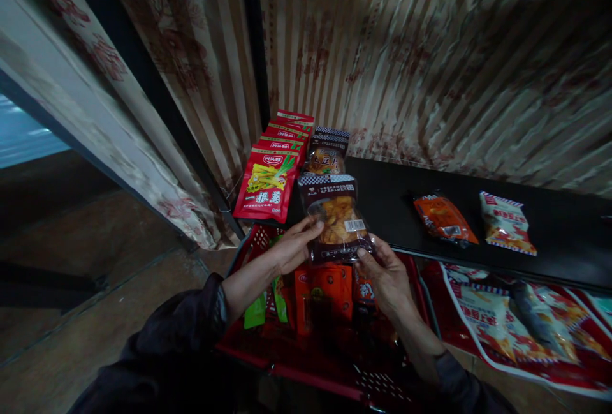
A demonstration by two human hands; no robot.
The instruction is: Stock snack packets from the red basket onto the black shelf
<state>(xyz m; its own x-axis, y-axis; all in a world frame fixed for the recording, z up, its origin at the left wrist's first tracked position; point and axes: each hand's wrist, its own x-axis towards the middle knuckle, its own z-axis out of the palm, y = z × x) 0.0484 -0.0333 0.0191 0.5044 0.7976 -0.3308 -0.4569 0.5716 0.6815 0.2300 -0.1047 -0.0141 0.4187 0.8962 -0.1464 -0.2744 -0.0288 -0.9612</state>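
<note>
Between both hands I hold a dark bag of potato chips (337,217) with a clear window and a white barcode sticker. My left hand (294,247) pinches its lower left side, while my right hand (385,273) grips the lower right corner. Just behind it, other dark chip bags (326,152) stand on the black shelf (382,194). To their left is a row of red snack packets (268,183) with yellow sticks and green onion printed on them. Under my hands sits a red basket (287,366) containing orange packets (318,289) and green packets (255,312).
An orange snack bag (444,217) and a white-and-red snack bag (507,222) lie farther right on the shelf. Below the shelf edge, a large red bag (437,299) holds several snack bags. Patterned curtains (406,69) hang behind, and a dark post (255,44) rises at the shelf's left end.
</note>
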